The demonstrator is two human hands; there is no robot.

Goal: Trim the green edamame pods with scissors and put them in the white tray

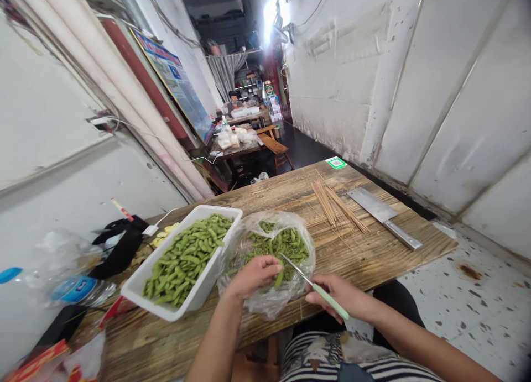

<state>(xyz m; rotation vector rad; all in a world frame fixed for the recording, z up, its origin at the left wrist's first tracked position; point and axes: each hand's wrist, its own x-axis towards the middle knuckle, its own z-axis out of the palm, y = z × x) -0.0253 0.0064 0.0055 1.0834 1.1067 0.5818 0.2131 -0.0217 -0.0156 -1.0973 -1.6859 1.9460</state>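
Observation:
My left hand point(254, 276) pinches a green edamame pod point(279, 277) over a clear plastic bag point(269, 249) full of pods. My right hand point(341, 294) is closed round the pale green handle of small scissors point(316, 288), whose blades point up-left toward the pod. To the left, on the wooden table point(373, 255), a white rectangular container point(188, 260) holds many more edamame pods.
A bundle of bamboo skewers point(334, 205) and a cleaver point(384, 216) lie on the table's far right part. A water bottle point(78, 288), black strap and wrappers crowd the left edge. Further tables, a bench and a person sit down the corridor.

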